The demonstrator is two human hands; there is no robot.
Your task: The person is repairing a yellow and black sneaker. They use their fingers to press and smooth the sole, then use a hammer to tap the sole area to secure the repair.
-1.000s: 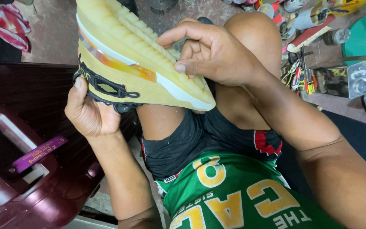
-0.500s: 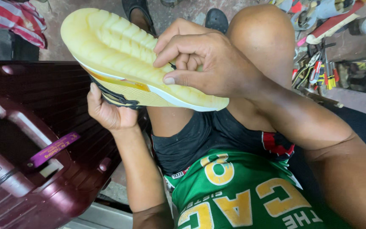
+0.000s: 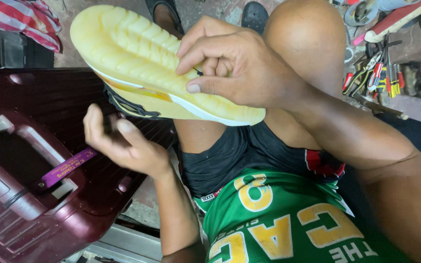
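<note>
Yellow sneaker (image 3: 137, 63) sole-up, long axis running upper-left to lower-right; right hand (image 3: 235, 68) clasped over sole at lower-right end; left hand (image 3: 123, 141) half-open, empty, just below sneaker upper.

Bare grey concrete floor (image 3: 98, 9) carries a dark maroon hard-shell suitcase (image 3: 35, 195) at left. Red-and-white striped cloth (image 3: 20, 19) lies at upper left. Loose red-handled hand tools (image 3: 376, 73) are scattered at upper right.
</note>
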